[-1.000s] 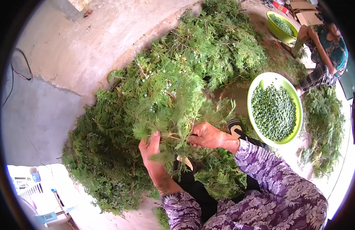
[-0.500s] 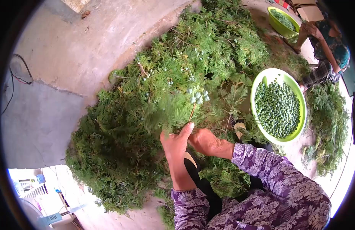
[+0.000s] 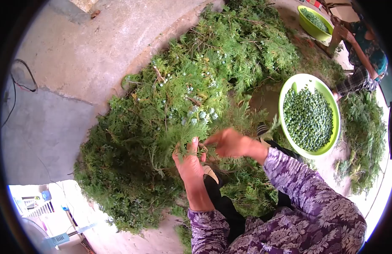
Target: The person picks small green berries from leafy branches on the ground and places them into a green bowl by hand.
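Note:
My left hand (image 3: 189, 164) is closed around the stem end of a leafy green conifer sprig (image 3: 184, 133). Pale blue-green cones (image 3: 199, 115) cluster at the sprig's far end, over the pile. Just to the right, my right hand (image 3: 235, 143) points its stretched fingers at the stem, slightly smeared by motion, with nothing visible in them. Beneath and beyond both hands spreads a large heap of cut conifer branches (image 3: 132, 135), dotted with similar small cones.
A lime-green basin (image 3: 284, 122) full of green cones stands to my right. Farther off, another green basin (image 3: 305, 28) holds more, beside a seated person (image 3: 363, 51). More cut branches (image 3: 361, 131) lie at the right. A black cable (image 3: 24, 84) runs across the concrete at left.
My right hand has drawn away to the right from my left hand, its fingers now extended. The sprig's cone-bearing end has shifted left and slightly down. The left hand's grip has turned a little.

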{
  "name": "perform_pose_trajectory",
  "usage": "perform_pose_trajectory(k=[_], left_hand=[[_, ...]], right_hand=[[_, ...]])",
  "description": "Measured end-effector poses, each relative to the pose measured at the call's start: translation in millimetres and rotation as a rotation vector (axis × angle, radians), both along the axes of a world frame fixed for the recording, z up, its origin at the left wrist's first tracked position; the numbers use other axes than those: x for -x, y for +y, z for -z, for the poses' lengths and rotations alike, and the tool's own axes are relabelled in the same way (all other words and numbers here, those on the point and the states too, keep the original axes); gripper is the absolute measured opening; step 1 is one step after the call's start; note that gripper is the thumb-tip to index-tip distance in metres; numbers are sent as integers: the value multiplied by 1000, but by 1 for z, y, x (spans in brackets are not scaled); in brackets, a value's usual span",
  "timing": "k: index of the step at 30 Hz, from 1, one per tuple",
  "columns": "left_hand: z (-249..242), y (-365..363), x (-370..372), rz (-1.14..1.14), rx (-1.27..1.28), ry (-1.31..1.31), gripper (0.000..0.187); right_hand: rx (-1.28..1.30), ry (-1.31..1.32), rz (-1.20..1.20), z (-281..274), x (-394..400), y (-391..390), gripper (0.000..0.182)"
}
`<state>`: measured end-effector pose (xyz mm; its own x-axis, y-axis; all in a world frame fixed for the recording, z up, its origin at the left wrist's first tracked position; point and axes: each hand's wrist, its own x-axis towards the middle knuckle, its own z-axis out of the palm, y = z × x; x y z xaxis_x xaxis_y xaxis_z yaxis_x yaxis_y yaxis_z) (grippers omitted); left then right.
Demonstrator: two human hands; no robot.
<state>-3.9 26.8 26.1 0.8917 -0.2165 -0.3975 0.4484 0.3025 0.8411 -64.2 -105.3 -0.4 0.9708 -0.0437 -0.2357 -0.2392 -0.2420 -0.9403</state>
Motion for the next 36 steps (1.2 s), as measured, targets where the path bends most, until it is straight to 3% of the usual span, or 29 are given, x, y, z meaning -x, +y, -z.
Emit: perform_pose_trajectory(k=[2,4,6,8,10,15,22,25,27,29,32,34,35,36], left_hand=[[-1,3,-2,34,-7,-37,55],[-2,4,-2,51,-31,-57,51],[-5,1,1,45,-117,-33,49],[-4,-3,4,54,-119,-51,47],[-4,-5,4,59,-123,-71,45],[-5,-10,6,104,-86,-106,28],[-4,-12,9,166,-111,-92,30],[0,-13,11,75,-164,-82,29],[8,-10,7,183,-2,-108,28],[10,-15,15,134,12,-100,26],[9,-4,14,135,100,-118,23],[8,3,7,187,174,-143,23],[6,3,5,196,154,-56,16],[4,2,4,206,132,30,28]], right_hand=[[-293,-10,143,-2,-4,-26,37],[-432,-30,361,-4,-6,-44,39],[-473,-63,415,-4,-7,-48,37],[-600,-331,436,-3,-11,-42,37],[-572,-385,414,-4,-12,-35,44],[-363,-401,401,-6,-10,-37,33],[-127,-404,360,-19,-2,-44,20],[-66,-414,365,-16,0,-45,19],[-103,-405,380,-11,-1,-46,17],[-141,-397,395,-9,-2,-50,15],[-303,-281,644,-12,-3,-74,13],[-877,-295,706,-12,0,-100,12],[-964,-273,663,-13,1,-100,12],[-964,-271,662,-16,1,-94,12]])
